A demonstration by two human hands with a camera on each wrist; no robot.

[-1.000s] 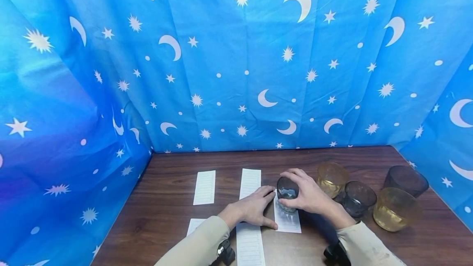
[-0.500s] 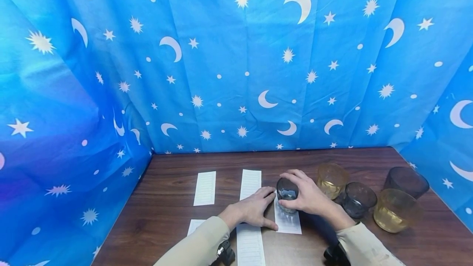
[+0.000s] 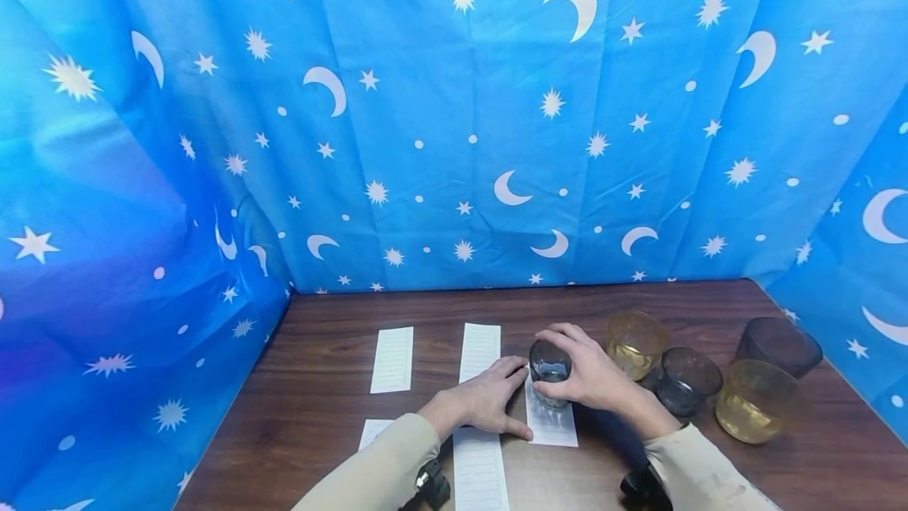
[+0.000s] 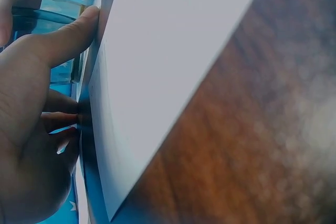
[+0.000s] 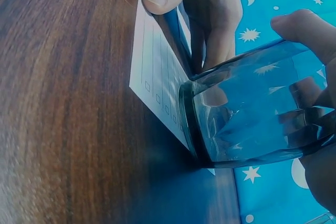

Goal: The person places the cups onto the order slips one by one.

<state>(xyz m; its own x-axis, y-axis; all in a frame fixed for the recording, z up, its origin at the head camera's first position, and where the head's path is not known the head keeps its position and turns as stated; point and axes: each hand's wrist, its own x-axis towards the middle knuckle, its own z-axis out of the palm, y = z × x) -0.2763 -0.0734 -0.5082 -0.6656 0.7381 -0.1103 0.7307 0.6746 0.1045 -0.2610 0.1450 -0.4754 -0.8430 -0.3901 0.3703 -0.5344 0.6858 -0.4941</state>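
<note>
My right hand [image 3: 592,369] grips a dark tinted drinking glass [image 3: 550,361] around its side, thumb on the near side and fingers on the far side. The glass stands upright on a printed paper slip [image 3: 555,430]; in the right wrist view its thick base [image 5: 191,124] sits on the lined slip [image 5: 152,66]. Just left of the glass, my left hand [image 3: 485,400] lies with fingers spread, its thumb and fingertips at the slip's left edge. Beneath the left hand runs a column of white paper [image 3: 479,468]. In the left wrist view the left thumb [image 4: 79,30] reaches down toward the paper.
On the right stand an amber glass [image 3: 636,341], a dark glass [image 3: 688,381], a larger amber glass [image 3: 755,408] and a larger dark one [image 3: 780,345]. More paper slips [image 3: 392,359] lie at left. A blue star-and-moon curtain [image 3: 440,117] encloses the wooden table [image 3: 319,385].
</note>
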